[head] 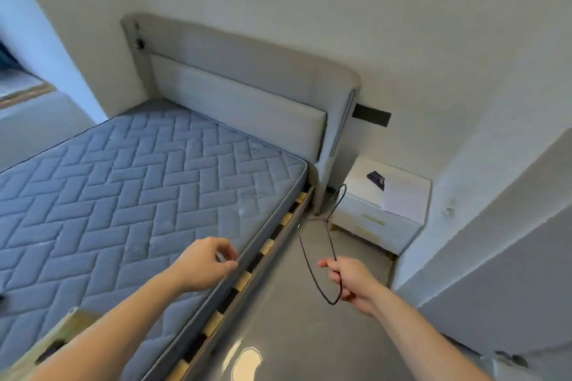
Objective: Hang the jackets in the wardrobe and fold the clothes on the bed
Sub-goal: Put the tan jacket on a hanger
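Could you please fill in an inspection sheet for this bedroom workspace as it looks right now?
Surface: bare quilted mattress on a slatted bed frame.
Job's things: thin black wire hanger; no jackets or clothes seen.
Clutter: dark flat object and a paper sheet on the white nightstand.
Hands: left hand over the mattress edge, fingers curled, holding nothing; right hand grips the hanger.
Cables: nothing seen.
Surroundings: grey headboard, white walls, glossy grey floor.
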The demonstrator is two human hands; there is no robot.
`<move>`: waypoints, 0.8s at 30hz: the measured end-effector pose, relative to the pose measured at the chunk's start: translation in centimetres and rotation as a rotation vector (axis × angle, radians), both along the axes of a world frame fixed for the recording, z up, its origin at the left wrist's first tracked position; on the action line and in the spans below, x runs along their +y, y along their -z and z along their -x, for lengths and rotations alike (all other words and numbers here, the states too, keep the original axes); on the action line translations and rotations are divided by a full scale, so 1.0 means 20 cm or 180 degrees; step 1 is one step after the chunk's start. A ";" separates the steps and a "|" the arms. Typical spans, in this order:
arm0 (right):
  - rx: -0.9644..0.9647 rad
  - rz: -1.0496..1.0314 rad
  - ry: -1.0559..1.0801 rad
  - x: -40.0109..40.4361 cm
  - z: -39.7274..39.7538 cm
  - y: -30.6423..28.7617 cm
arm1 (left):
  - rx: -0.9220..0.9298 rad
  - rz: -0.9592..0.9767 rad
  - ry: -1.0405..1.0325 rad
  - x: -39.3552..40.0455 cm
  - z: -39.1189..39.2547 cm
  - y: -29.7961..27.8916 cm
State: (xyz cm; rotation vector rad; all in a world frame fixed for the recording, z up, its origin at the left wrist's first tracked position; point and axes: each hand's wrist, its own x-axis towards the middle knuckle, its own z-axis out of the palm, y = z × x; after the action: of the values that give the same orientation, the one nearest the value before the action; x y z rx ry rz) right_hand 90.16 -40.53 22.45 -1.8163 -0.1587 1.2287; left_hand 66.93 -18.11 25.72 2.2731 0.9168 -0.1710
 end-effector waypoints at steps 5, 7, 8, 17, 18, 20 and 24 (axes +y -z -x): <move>-0.0003 -0.0329 -0.1271 0.32 0.41 -0.12 | -0.0046 -0.0003 -0.1091 -0.14 0.73 0.09; -0.0010 -0.0431 -0.1714 0.43 0.59 -0.17 | -0.0080 0.0007 -0.1498 -0.22 0.99 0.11; -0.0049 -0.0469 -0.1916 0.47 0.68 -0.19 | -0.0087 0.0042 -0.1674 -0.26 1.11 0.11; -0.0443 -0.0848 -0.3327 0.70 1.52 -0.33 | -0.0338 0.0349 -0.3057 -0.55 2.08 0.20; -0.0505 -0.0892 -0.3444 0.72 1.61 -0.33 | -0.0331 0.0378 -0.3173 -0.57 2.17 0.22; -0.0627 -0.0946 -0.3627 0.75 1.78 -0.31 | -0.0281 0.0445 -0.3364 -0.61 2.36 0.28; -0.0687 -0.1020 -0.3786 0.86 2.13 -0.22 | -0.0140 0.0591 -0.3705 -0.62 2.75 0.41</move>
State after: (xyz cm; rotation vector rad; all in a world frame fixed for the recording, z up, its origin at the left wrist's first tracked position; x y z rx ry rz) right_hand 47.57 -23.37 26.92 -1.5221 -1.6325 1.6049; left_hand 11.95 -30.55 17.60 1.2742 1.9180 0.2964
